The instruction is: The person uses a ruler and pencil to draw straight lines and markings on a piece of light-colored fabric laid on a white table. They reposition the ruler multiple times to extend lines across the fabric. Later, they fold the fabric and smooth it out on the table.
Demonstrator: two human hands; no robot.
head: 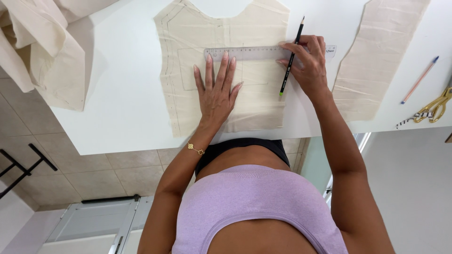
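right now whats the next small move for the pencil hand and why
Probably tip the pencil down so its point meets the cloth piece at the ruler edge. The right hand holds it with the point raised away from the cloth, while the left hand already presses ruler and cloth flat.

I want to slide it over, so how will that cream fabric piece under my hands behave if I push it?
The cream fabric piece is probably floppy: it already shows creases, so pushing would likely bunch it. It looks thin and light, held flat by the left hand and clear ruler.
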